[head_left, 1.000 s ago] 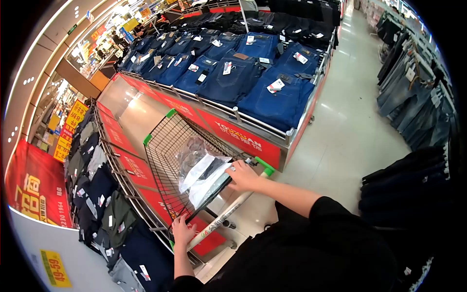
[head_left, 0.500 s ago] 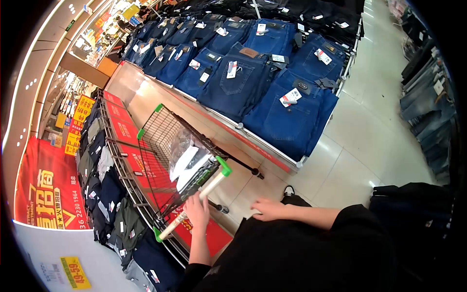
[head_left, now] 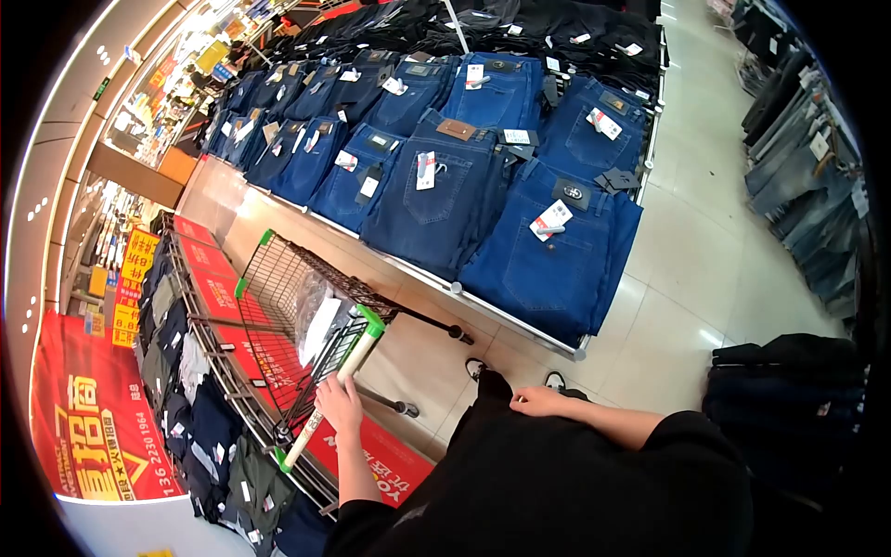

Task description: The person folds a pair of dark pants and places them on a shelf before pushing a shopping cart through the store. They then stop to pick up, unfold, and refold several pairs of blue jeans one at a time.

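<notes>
My left hand (head_left: 339,405) is closed over the pale handle (head_left: 358,353) of a wire shopping cart (head_left: 283,288) with green plastic ends. Inside the cart lies a clear plastic bag with something white (head_left: 321,325) in it; its kind I cannot make out. In front of my body, my right hand (head_left: 538,401) has its fingers curled in at the hem of the black shirt (head_left: 594,483) I wear, pinching the cloth. Past the cart, folded blue jeans (head_left: 548,260) with paper tags lie in rows on a display table, touched by neither hand.
The display table's metal edge (head_left: 520,320) runs close by the cart's right side. Along the left is a rack of folded clothes (head_left: 251,473) with red panels. Hanging jeans (head_left: 807,176) and a dark clothes stack (head_left: 780,385) stand to the right. Tiled floor (head_left: 687,241) lies between.
The cart and my left hand on it have shifted left and slightly down in view. My right hand has moved a little right. Both my shoes now show.
</notes>
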{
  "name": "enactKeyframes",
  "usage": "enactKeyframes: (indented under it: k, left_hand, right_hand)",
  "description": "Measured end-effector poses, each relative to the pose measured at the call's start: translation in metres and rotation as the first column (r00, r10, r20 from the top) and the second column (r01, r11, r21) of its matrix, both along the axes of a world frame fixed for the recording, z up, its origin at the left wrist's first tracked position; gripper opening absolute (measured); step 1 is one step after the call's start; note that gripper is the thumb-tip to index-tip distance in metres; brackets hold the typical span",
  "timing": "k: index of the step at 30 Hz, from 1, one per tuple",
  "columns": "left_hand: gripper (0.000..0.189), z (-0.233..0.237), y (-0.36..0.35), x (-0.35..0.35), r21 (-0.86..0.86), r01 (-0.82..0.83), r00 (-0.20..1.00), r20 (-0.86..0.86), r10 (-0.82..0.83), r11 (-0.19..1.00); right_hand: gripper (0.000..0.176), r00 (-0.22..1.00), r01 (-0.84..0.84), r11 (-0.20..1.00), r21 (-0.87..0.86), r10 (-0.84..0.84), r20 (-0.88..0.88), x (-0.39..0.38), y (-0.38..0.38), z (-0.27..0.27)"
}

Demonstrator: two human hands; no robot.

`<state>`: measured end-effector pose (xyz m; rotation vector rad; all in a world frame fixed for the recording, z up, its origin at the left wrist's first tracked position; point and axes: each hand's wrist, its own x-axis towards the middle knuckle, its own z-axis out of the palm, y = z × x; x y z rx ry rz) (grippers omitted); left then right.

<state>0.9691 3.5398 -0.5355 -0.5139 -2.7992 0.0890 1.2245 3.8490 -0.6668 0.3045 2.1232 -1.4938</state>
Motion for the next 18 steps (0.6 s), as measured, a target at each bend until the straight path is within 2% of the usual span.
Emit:
enactKeyframes:
  k: [3,7,13,16,18]
  left_hand:
    - [0.036,-0.002,-0.006,-0.039,0.017,0.030,0.999,-0.036,-0.030,0.999]
    - [0.037,0.002,-0.006,-0.084,0.065,-0.001,1.000,-0.009,0.001,0.998]
    - [0.036,-0.003,-0.017,-0.153,0.106,0.011,0.999,0.045,-0.016,0.994]
    - [0.040,0.009,-0.004,-0.166,0.085,-0.064,0.991,0.123,0.053,0.994]
    - [0.046,0.013,0.004,-0.164,0.060,-0.028,0.996,0.086,0.022,0.998]
  right_hand:
    - [0.037,0.997,0.074,0.996,-0.040,-0.074,-0.002,-0.030,0.000,-0.015]
    - [0.036,0.985,0.154,0.988,0.024,-0.152,-0.077,-0.076,0.000,-0.003]
    - [0.036,0.986,0.130,0.990,0.049,-0.124,-0.107,-0.131,-0.015,0.019]
    - [0.035,0.984,0.129,0.988,0.084,-0.117,-0.134,-0.141,-0.018,0.037]
    - [0.034,0.977,0.171,0.983,0.074,-0.159,-0.142,-0.138,-0.017,0.041]
